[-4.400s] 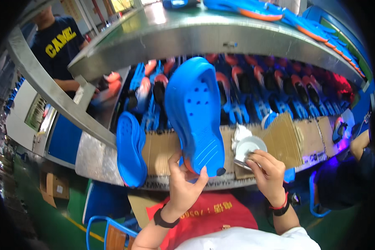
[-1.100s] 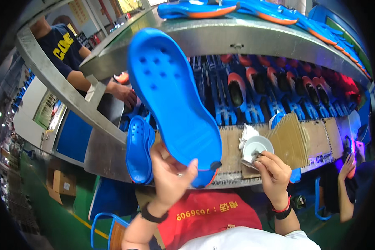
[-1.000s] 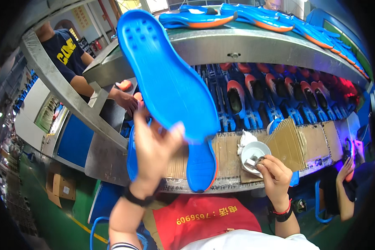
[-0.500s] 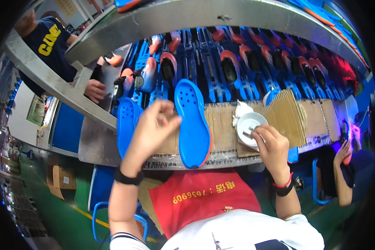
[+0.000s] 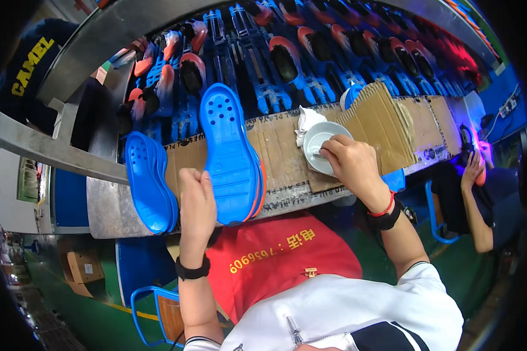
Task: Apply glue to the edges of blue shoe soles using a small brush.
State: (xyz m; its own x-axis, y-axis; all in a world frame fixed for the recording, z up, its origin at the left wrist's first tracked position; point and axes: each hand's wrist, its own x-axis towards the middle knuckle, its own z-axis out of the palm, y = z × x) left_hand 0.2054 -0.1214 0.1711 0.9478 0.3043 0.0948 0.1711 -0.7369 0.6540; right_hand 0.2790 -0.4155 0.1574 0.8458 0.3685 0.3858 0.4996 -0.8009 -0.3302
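Blue soles [image 5: 233,161] already stacked left and centre-left of frame, remainder unclear, with left hand [image 5: 197,202] bunched closed alongside, right hand [image 5: 357,167] in white bowl [image 5: 319,132], grip hidden.

A yellow line [image 5: 122,308] is crossing the green floor [image 5: 102,327] near a blue-framed chair [image 5: 170,315]. Purple light [image 5: 484,150] is glowing at the right.

You wear a white shirt [image 5: 260,319], a red apron [image 5: 293,260] with yellow lettering [image 5: 298,240], two black wristbands [image 5: 386,218], one red bracelet [image 5: 389,203].
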